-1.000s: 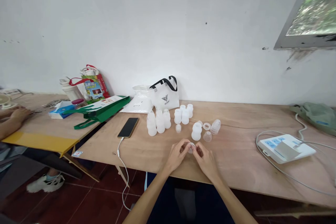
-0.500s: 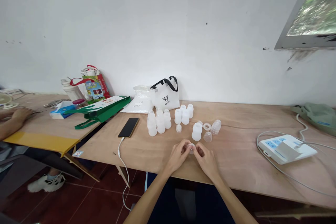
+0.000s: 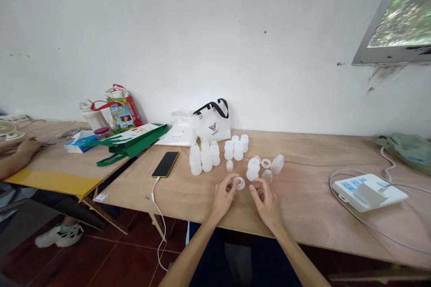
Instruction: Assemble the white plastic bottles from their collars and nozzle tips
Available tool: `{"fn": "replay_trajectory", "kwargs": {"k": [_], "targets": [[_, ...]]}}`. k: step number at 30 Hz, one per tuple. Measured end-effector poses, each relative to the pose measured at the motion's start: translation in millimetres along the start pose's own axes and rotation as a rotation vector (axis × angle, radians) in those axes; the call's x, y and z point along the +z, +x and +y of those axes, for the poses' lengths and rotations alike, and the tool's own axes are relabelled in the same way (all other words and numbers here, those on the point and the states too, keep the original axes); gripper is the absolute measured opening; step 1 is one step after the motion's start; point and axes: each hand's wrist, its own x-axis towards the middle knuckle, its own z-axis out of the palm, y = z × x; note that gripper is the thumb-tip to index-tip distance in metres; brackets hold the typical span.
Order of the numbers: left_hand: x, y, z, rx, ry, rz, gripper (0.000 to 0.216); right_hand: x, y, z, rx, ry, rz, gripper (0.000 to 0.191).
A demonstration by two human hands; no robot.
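My left hand (image 3: 225, 196) pinches a small white plastic ring (image 3: 240, 183) just above the plywood table (image 3: 303, 202). My right hand (image 3: 266, 199) is beside it, a little apart, fingers curled with nothing visible in them. Just beyond my hands stands a squat white bottle (image 3: 252, 168), with a clear cap (image 3: 267, 176), another white ring (image 3: 266, 163) and a clear domed cap (image 3: 277, 163) lying around it. Two clusters of white bottles (image 3: 204, 157) (image 3: 236, 147) stand further back, with a small ribbed cap (image 3: 229, 165) between them.
A phone (image 3: 165, 164) on a white cable lies left of the bottles. A white tote bag (image 3: 212, 123) and plastic packet stand at the wall. A power strip (image 3: 368, 190) with cables sits right, a green cloth (image 3: 407, 149) behind it. Another person's hand (image 3: 27, 147) rests on the left table, by a green bag (image 3: 129, 140).
My hands were together around the ring; they have come apart, the left hand keeping the ring and moving slightly forward, the right hand drawing away to the right.
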Motion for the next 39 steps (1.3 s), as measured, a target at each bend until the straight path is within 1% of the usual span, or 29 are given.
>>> {"fn": "replay_trajectory", "kwargs": {"k": [5, 8, 11, 16, 18, 20, 23, 26, 30, 33, 35, 39], "targets": [[1.1, 1.8, -5.1, -0.014, -0.035, -0.006, 0.046, 2.2, 2.8, 8.0, -0.022, 0.005, 0.107, 0.044], [1.1, 1.8, -5.1, 0.001, -0.069, -0.017, 0.048, -0.3, 6.1, 11.7, -0.081, -0.038, 0.119, 0.046], [0.3, 1.6, -4.3, 0.006, -0.091, 0.001, 0.05, -4.0, 13.9, 12.6, -0.14, -0.111, 0.113, 0.05], [-0.4, 0.0, -3.5, 0.019, -0.121, -0.018, 0.048, -2.2, 39.6, 16.7, -0.201, -0.208, 0.131, 0.058], [-0.1, -0.6, -4.4, 0.043, -0.142, -0.008, 0.051, 0.7, 50.3, 20.3, -0.175, -0.267, 0.125, 0.06], [0.3, -0.9, -6.6, 0.064, -0.148, 0.018, 0.056, 2.9, 58.2, 23.7, -0.105, -0.347, 0.093, 0.059], [0.9, 0.1, -12.3, 0.077, -0.153, 0.058, 0.057, 3.3, 62.3, 25.6, -0.022, -0.421, 0.022, 0.051], [1.7, 2.9, -18.4, 0.077, -0.175, 0.084, 0.048, 0.4, 56.5, 22.4, -0.029, -0.364, -0.039, 0.043], [2.0, 6.3, -19.2, 0.053, -0.312, 0.154, 0.045, -3.4, 38.2, 17.1, -0.027, -0.192, -0.127, 0.037], [0.8, 6.5, -12.5, 0.042, -0.413, 0.176, 0.044, -1.7, 23.6, 19.1, -0.023, -0.076, -0.167, 0.042], [-0.3, 6.0, -6.7, 0.046, -0.453, 0.17, 0.045, 0.8, 15.9, 22.5, 0.0, -0.013, -0.165, 0.048], [-2.5, 5.0, 3.1, 0.027, -0.495, 0.151, 0.053, 1.3, 6.8, 24.2, 0.007, 0.049, -0.17, 0.043]]}}
